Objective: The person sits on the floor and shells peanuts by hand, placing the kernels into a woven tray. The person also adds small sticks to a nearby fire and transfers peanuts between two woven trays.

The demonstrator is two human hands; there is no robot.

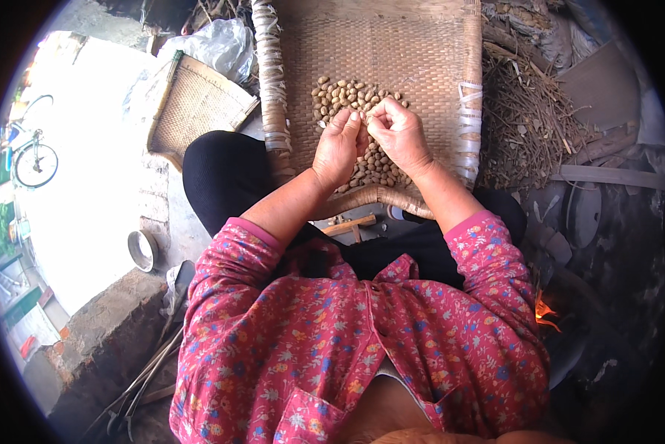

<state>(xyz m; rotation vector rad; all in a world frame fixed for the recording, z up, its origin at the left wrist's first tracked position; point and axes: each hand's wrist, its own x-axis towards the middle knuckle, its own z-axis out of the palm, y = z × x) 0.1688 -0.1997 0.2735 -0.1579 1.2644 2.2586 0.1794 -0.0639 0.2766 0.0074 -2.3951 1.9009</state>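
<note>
A woven winnowing basket (377,47) rests before me, its sides bound with pale strips and its curved near rim between my knees. Small brown nuts or seed pods (341,93) are spread in its middle, with another heap (378,167) nearer to me, partly under my wrists. Above them my left hand (335,147) and my right hand (403,135) meet at the fingertips. Thumbs and forefingers pinch a small piece, apparently one of the nuts, mostly hidden by the fingers. A white fragment (322,124) lies left of the hands.
At left stand a smaller woven scoop (202,100), a clear plastic bag (221,49) and a round metal bowl (142,250). Twigs (524,119) are piled at right. Flames (544,311) burn low beside my right elbow. A wooden piece (349,225) lies below the basket.
</note>
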